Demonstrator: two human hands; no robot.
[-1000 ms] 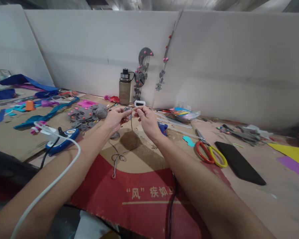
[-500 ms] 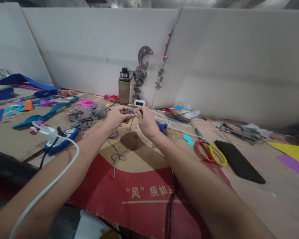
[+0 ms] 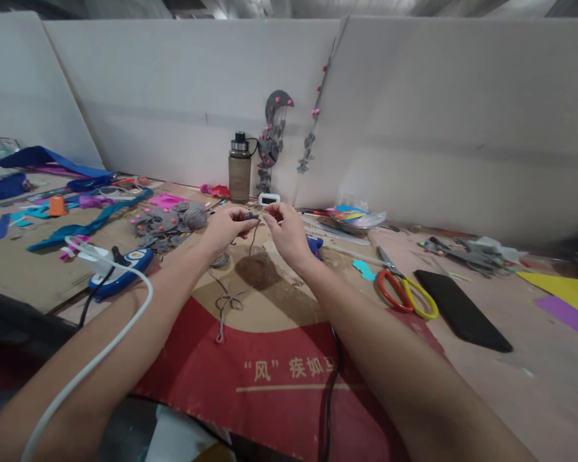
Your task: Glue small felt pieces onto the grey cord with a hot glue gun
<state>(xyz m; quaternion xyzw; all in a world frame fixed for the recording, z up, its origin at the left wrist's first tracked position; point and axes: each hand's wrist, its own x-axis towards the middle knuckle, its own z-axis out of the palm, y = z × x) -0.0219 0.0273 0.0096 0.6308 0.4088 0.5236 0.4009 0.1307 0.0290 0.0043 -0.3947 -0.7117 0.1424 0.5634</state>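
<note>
A small dark grey felt piece (image 3: pixel 252 216) is pinched between the thumb and fingers of my left hand (image 3: pixel 228 226), above the cardboard. From it a strand of grey yarn (image 3: pixel 229 300) hangs down and lies in loose loops on the board. Just to the right, my right hand (image 3: pixel 288 234) has its thumb and index finger parted, with nothing visible between them. Grey felt pieces with pink and orange dots (image 3: pixel 158 221) lie beside a yarn ball (image 3: pixel 192 215), left of my hands.
Red-and-yellow-handled scissors (image 3: pixel 407 292) and a black phone (image 3: pixel 462 311) lie at right. A blue glue gun (image 3: pixel 314 246) is partly hidden behind my right wrist. A bottle (image 3: pixel 239 170) stands at the back. A white cable (image 3: pixel 101 350) crosses over my left forearm.
My right thumb and index finger have parted and moved slightly right, away from the felt piece. My left hand still holds the piece, now tilted flatter.
</note>
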